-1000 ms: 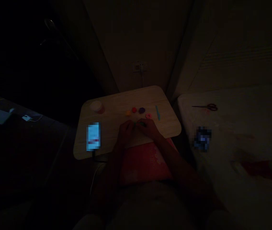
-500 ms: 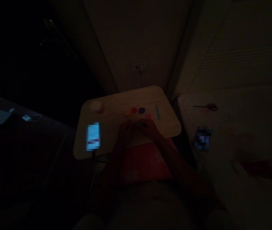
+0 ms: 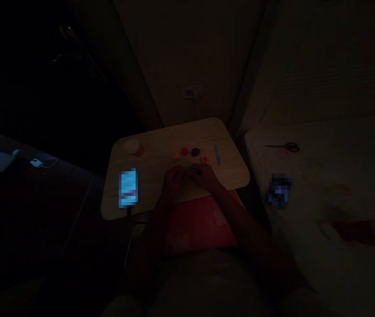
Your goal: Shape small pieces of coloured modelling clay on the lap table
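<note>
My left hand (image 3: 173, 178) and my right hand (image 3: 203, 175) are close together over the near part of the small wooden table (image 3: 154, 193). Both have curled fingers, pinching a small dark green piece of modelling clay (image 3: 185, 171) that is mostly hidden and dim. Just beyond my fingers lie lumps of clay: an orange one (image 3: 176, 156), a red one (image 3: 184, 151) and a purple one (image 3: 195, 152). A pink ring-like clay piece (image 3: 204, 160) lies nearest my right hand. To its right is a teal plastic clay knife (image 3: 217, 155).
The room is very dark. A tub (image 3: 133, 147) stands at the table's back left, with a lit, blurred screen (image 3: 128, 188) in front of it. On the pale surface at right lie scissors (image 3: 284, 146) and a blurred dark object (image 3: 279, 190). A wall socket (image 3: 192, 91) holds a plug.
My hands stay at nearly the same place, with only a slight shift of the fingers around the green clay. The lumps and the knife have not moved.
</note>
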Demonstrator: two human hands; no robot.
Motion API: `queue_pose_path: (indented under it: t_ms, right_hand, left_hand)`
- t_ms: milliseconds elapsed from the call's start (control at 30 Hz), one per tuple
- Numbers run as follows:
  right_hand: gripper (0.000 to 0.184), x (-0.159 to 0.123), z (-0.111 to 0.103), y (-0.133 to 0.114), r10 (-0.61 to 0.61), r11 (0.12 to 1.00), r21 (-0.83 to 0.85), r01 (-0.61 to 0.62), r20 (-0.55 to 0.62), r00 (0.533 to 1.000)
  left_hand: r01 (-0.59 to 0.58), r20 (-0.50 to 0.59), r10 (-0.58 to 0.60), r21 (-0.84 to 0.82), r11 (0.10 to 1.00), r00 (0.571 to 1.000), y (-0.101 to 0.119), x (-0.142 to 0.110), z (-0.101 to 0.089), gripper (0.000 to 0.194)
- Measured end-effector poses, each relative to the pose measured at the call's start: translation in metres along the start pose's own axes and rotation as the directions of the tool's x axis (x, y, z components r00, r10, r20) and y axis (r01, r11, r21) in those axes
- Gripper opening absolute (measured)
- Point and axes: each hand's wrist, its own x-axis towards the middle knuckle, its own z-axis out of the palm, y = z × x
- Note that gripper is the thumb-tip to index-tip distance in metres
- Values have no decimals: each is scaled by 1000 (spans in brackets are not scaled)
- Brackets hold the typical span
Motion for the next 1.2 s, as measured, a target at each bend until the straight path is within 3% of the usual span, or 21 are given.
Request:
queue_pose_path:
  t_ms: [1200]
  right_hand:
    - [27,-1,-1,-2,7,1000,-3,-7,13,1000]
  left_hand:
    - [1,-4,-1,-2,1000,1000,-5,0,0,41]
